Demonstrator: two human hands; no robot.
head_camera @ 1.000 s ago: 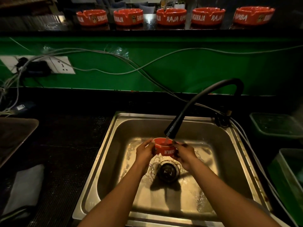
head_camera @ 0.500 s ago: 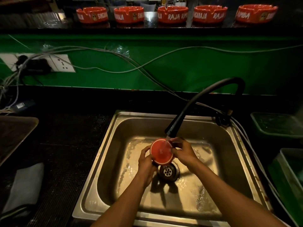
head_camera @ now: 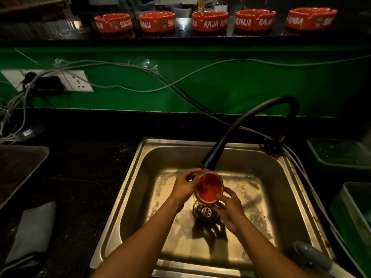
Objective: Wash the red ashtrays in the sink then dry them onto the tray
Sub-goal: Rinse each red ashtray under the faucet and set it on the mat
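Both hands in the steel sink (head_camera: 128, 197), over the drain (head_camera: 205, 212). Left hand (head_camera: 185, 186) grips the red ashtray (head_camera: 208, 188) from its left side, fingers curled round the rim. Right hand (head_camera: 230, 209) holds the near-right edge, thumb on the rim, fingers under it. So both grips are closed on the same ashtray.

Ashtray is held above the sink floor, tilted on edge, one flat red face turned up toward the camera. Can't tell whether that face is the bowl or the base. Black gooseneck faucet (head_camera: 236, 133) arcs in from the sink's back-right corner; its nozzle sits just above the ashtray's top edge and a thin water stream lands on the red face. Sink floor is wet, with foam or splash streaks around the drain.

Five more red ashtrays (head_camera: 209, 22) stand in a row on the dark shelf (head_camera: 50, 40) above the green wall (head_camera: 241, 85), upright, white lettering on the sides.

Bench (head_camera: 84, 177) left of the sink is dark. A metal tray (head_camera: 18, 167) sits at the bench's left edge, partly out of frame. A pale folded cloth (head_camera: 32, 229) lies near the front-left corner of the bench. Wall socket (head_camera: 77, 81) with a black plug and grey cables (head_camera: 180, 83) run across the green wall. Green tubs (head_camera: 339, 155) sit right of the sink. Grey object at bottom right is blurred, can't identify it.
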